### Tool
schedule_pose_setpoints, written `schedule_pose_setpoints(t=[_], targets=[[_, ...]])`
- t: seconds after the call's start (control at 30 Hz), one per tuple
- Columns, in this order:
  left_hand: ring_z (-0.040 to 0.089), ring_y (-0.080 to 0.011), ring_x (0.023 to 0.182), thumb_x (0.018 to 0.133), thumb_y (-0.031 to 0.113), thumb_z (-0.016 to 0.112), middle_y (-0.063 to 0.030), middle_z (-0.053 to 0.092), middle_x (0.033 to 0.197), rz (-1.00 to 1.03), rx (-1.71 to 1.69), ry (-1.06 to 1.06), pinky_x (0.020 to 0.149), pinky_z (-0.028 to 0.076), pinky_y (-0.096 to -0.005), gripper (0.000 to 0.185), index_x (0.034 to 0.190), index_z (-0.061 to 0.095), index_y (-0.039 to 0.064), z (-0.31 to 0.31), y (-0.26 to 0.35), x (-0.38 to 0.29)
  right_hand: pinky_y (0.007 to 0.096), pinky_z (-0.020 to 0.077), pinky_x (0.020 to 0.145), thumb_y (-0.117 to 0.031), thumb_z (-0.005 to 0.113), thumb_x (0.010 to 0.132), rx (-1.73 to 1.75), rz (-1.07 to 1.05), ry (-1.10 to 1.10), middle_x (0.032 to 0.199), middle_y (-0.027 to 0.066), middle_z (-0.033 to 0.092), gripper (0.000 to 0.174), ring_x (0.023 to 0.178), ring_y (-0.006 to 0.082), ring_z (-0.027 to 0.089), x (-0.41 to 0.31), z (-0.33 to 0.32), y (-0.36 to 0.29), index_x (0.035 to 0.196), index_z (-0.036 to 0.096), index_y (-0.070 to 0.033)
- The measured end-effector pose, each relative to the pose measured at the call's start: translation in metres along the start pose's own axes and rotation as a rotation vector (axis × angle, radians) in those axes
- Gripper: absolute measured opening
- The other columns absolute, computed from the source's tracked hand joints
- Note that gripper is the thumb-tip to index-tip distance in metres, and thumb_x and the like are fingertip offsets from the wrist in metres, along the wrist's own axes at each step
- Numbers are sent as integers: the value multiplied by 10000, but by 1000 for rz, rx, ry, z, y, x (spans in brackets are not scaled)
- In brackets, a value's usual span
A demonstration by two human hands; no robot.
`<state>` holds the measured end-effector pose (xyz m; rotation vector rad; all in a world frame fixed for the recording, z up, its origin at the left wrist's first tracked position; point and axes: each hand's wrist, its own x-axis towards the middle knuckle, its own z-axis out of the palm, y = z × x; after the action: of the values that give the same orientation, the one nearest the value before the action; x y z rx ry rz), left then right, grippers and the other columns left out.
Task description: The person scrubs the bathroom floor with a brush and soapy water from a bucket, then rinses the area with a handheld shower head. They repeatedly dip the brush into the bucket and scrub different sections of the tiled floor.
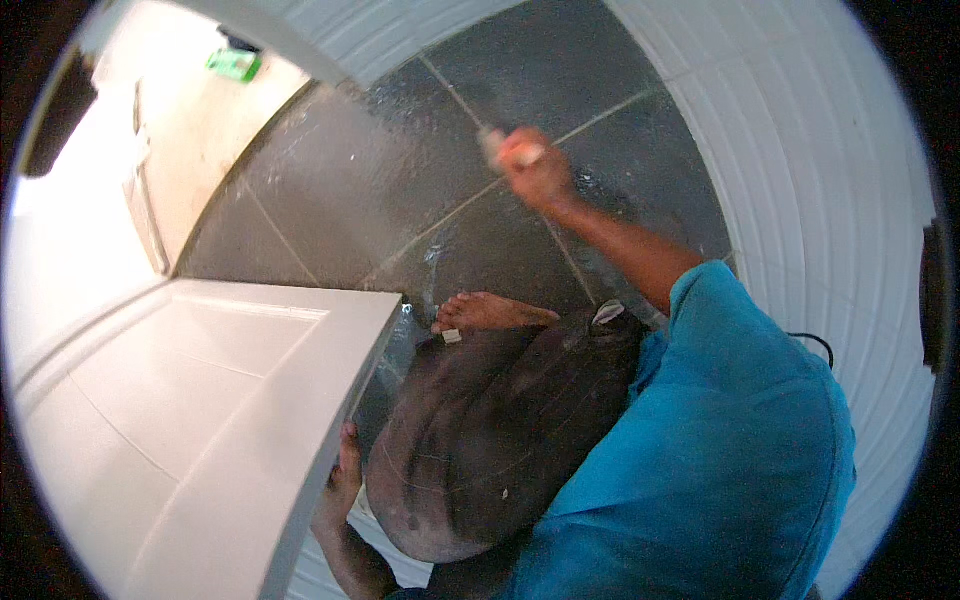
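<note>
My right hand (541, 171) is stretched out over the dark grey tiled floor (450, 240), closed around a small orange and whitish object (495, 148). Motion blur hides what exactly that object is. Wet streaks and a few shiny patches show on the tiles around it. At the lower left, my left hand (343, 472) rests against the edge of a white panelled door (247, 420), its fingers partly hidden behind that edge.
White ribbed wall tiles (780, 150) curve along the right side. My bare foot (495, 311) is on the floor near the door's corner. Past the doorway, a green package (234, 65) lies on a pale, brightly lit floor (202, 127).
</note>
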<state>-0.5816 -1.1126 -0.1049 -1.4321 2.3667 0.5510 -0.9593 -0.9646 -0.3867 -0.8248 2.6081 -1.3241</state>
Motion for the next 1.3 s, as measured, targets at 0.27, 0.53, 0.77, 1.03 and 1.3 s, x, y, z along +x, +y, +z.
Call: schedule_pose_setpoints(t=[0.27, 0.53, 0.77, 1.03, 1.3], targets=[[699, -305, 733, 924, 478, 577, -186, 697, 746, 260, 43, 299, 710, 531, -414, 497, 815, 756, 27, -48, 115, 113, 386, 498, 683, -81, 712, 821, 105, -116, -130, 858, 82, 589, 138, 795, 277, 614, -34, -7, -19, 900, 600, -64], [664, -313, 657, 810, 466, 660, -96, 681, 705, 420, -69, 701, 558, 493, -462, 380, 641, 688, 126, -49, 163, 228, 347, 516, 748, -13, 722, 825, 170, -465, -174, 944, 118, 668, 93, 858, 260, 642, -18, -12, -29, 894, 658, -18], [681, -303, 817, 768, 318, 617, -110, 720, 863, 538, -260, 630, 664, 500, -471, 293, 883, 763, 91, -89, 190, 270, 333, 510, 700, -119, 674, 890, -91, -692, -1039, 849, 112, 680, 116, 759, 206, 638, 47, 21, -29, 849, 699, -13], [692, -323, 900, 773, 177, 584, -181, 710, 967, 298, -294, 411, 759, 535, -484, 265, 954, 736, 56, -102, 51, 171, 321, 513, 639, -146, 706, 880, 173, -846, -896, 864, 97, 686, 135, 740, 172, 629, 22, 158, -153, 859, 706, -13], [589, -327, 1091, 847, 475, 714, -229, 549, 1288, -1105, -298, 921, 961, 469, -414, 763, 1391, 433, 20, 105, -177, -241, 288, 545, 709, -125, 739, 862, 499, -855, -1314, 991, 90, 683, 136, 850, 168, 643, -41, 144, -408, 912, 707, -3]])
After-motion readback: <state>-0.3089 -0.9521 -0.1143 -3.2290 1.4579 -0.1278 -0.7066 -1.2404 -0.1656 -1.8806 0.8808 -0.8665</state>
